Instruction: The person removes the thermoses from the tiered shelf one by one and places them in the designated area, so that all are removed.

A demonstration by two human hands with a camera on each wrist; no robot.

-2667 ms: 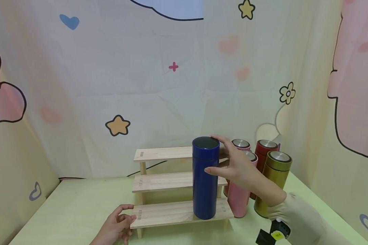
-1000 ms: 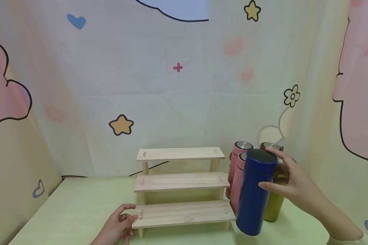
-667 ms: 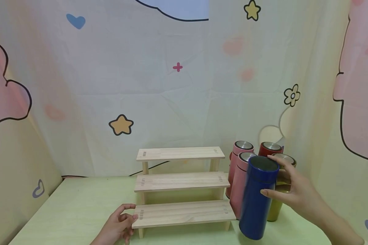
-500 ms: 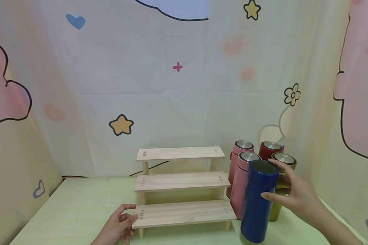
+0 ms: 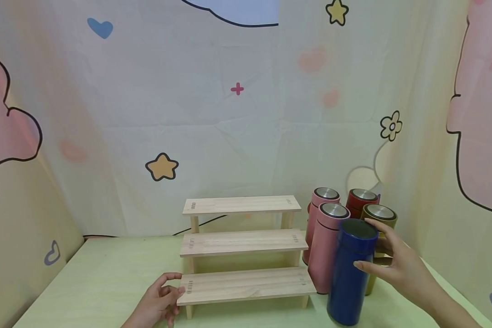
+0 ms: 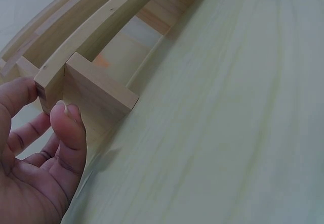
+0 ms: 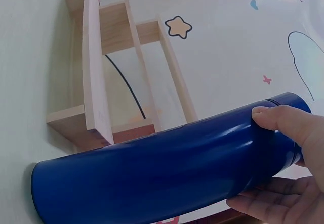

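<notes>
My right hand grips a dark blue thermos bottle near its top, thumb on the near side. The bottle stands nearly upright at the table's front right, in front of the other bottles. In the right wrist view the thermos lies across the picture, its base by the table surface; whether it touches is hard to tell. My left hand pinches the left end of the lowest step of a three-tier wooden display stand. Thumb and forefinger meet that board's corner in the left wrist view, beside the stand's leg.
Right of the stand are two pink bottles, a dark red bottle and an olive-gold bottle, partly hidden by the blue one and my hand. A pale green table carries everything; a printed cloth hangs behind.
The blue thermos, held in my right hand, has moved off the lowest step to the right, then down to the table's front right. The left hand has stayed on the stand.
</notes>
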